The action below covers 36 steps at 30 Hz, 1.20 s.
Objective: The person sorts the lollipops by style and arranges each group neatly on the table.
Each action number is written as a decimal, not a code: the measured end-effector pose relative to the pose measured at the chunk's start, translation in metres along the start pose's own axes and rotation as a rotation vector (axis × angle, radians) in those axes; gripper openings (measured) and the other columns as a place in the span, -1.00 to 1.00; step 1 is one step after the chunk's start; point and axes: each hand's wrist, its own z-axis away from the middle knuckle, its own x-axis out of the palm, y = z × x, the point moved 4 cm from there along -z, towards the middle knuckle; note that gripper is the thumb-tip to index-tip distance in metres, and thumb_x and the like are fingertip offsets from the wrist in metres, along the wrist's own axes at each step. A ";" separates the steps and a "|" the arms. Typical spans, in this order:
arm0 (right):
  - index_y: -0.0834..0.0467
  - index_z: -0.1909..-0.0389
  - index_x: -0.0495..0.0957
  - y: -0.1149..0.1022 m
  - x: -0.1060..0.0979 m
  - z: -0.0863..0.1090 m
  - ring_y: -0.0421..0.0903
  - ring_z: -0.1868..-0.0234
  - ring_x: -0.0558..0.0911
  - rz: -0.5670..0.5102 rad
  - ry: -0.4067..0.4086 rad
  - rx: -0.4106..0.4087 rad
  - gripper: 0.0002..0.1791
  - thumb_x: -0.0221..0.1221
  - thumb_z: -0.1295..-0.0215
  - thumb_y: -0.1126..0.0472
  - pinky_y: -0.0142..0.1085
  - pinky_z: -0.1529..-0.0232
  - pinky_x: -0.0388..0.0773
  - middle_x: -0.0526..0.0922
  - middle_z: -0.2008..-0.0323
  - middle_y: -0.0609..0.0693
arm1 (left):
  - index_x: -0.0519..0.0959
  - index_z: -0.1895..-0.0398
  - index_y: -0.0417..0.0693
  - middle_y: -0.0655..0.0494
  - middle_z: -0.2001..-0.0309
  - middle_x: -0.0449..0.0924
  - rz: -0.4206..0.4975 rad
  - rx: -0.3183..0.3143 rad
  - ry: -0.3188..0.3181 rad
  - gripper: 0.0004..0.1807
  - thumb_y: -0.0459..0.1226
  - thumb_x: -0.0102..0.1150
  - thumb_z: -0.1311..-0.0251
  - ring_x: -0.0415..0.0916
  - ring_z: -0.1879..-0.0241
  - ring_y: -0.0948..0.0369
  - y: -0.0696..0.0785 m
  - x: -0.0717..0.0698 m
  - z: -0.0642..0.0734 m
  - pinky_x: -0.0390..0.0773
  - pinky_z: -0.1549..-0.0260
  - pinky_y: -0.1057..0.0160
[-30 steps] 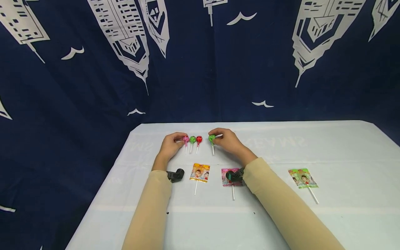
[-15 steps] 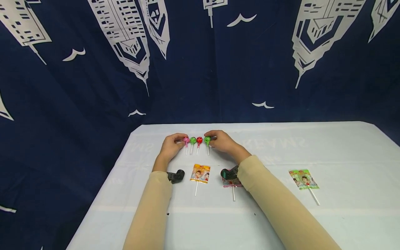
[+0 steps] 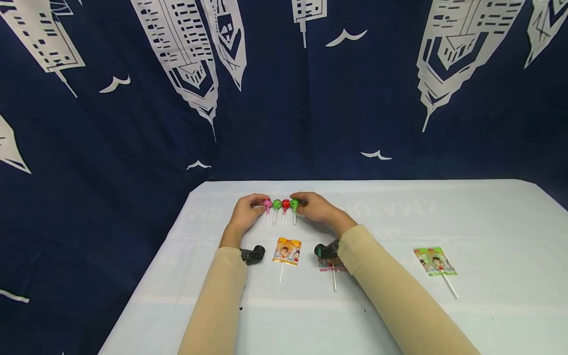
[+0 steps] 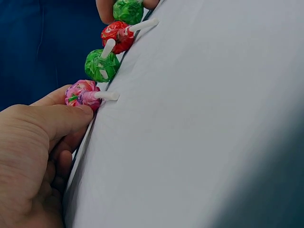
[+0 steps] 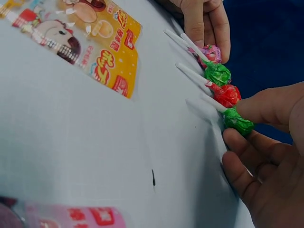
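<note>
In a row toward far edge of white table [image 3: 310,320]: pink lollipop [image 4: 80,95], ball-shaped, crinkly-wrapped, pinched by left hand [image 3: 245,213]; green lollipop [image 4: 95,66], round; red lollipop [image 4: 114,38], glossy; second green lollipop [image 5: 238,122], crumple-wrapped, gripped by right hand [image 3: 317,207]. Apart: orange packet [image 3: 287,250], flat, printed, straight white stick [image 3: 281,273].

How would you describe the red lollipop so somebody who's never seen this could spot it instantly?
Start at the white table and find the left hand and the right hand near its far edge. The red lollipop is third from the left of the four lined up between them, the only red one, with a green lollipop on either side.
</note>
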 end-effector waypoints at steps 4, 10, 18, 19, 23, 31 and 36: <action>0.17 -0.43 0.35 0.002 0.001 0.000 0.01 -0.05 0.46 0.010 0.002 -0.001 -0.41 0.10 -0.36 0.35 -0.22 -0.09 0.45 0.45 -0.35 0.17 | 0.67 -0.07 -0.05 -0.05 -0.05 0.70 -0.001 0.002 -0.003 -0.67 -0.43 0.26 -0.24 0.57 -0.12 0.05 0.001 0.000 0.001 0.51 -0.20 0.04; 0.16 -0.43 0.35 0.002 0.000 0.001 0.03 -0.10 0.46 0.039 0.017 -0.004 -0.41 0.10 -0.37 0.31 -0.12 -0.21 0.45 0.44 -0.36 0.17 | 0.67 -0.07 -0.04 -0.04 -0.05 0.70 -0.001 0.002 -0.001 -0.67 -0.43 0.25 -0.25 0.57 -0.12 0.05 0.001 0.000 0.001 0.50 -0.21 0.05; 0.18 -0.44 0.33 0.001 -0.001 0.002 0.06 -0.15 0.47 0.054 0.043 -0.034 -0.40 0.10 -0.36 0.32 -0.08 -0.22 0.46 0.41 -0.38 0.20 | 0.66 -0.10 -0.06 -0.04 -0.07 0.69 0.006 -0.002 -0.006 -0.65 -0.43 0.25 -0.25 0.57 -0.13 0.05 0.002 0.000 0.001 0.50 -0.23 0.05; 0.19 -0.43 0.33 0.001 -0.001 0.002 0.07 -0.17 0.48 0.057 0.046 -0.038 -0.40 0.10 -0.36 0.32 -0.07 -0.23 0.46 0.41 -0.39 0.20 | 0.66 -0.10 -0.05 -0.04 -0.07 0.69 0.005 -0.005 -0.005 -0.65 -0.43 0.25 -0.25 0.57 -0.13 0.05 0.002 0.000 0.002 0.50 -0.24 0.05; 0.17 -0.43 0.35 0.003 -0.001 0.004 0.09 -0.19 0.49 0.069 0.058 -0.045 -0.41 0.11 -0.36 0.31 -0.05 -0.24 0.47 0.41 -0.38 0.20 | 0.66 -0.10 -0.06 -0.04 -0.09 0.69 0.007 -0.003 -0.006 -0.63 -0.46 0.23 -0.24 0.56 -0.14 0.05 0.002 0.000 0.002 0.49 -0.24 0.05; 0.15 -0.41 0.38 0.005 -0.002 0.007 0.07 -0.15 0.52 0.085 0.081 -0.056 -0.43 0.11 -0.36 0.30 -0.07 -0.21 0.50 0.43 -0.35 0.22 | 0.66 -0.10 -0.07 -0.04 -0.09 0.68 0.029 -0.005 -0.006 -0.62 -0.48 0.23 -0.23 0.56 -0.14 0.06 0.003 0.000 0.002 0.49 -0.22 0.07; 0.16 -0.41 0.38 0.005 -0.003 0.007 0.13 -0.21 0.54 0.099 0.097 -0.073 -0.43 0.12 -0.37 0.30 -0.02 -0.23 0.52 0.43 -0.35 0.23 | 0.66 -0.10 -0.07 -0.05 -0.08 0.69 0.033 -0.006 0.001 -0.62 -0.48 0.23 -0.22 0.57 -0.13 0.05 0.004 0.000 0.002 0.48 -0.23 0.07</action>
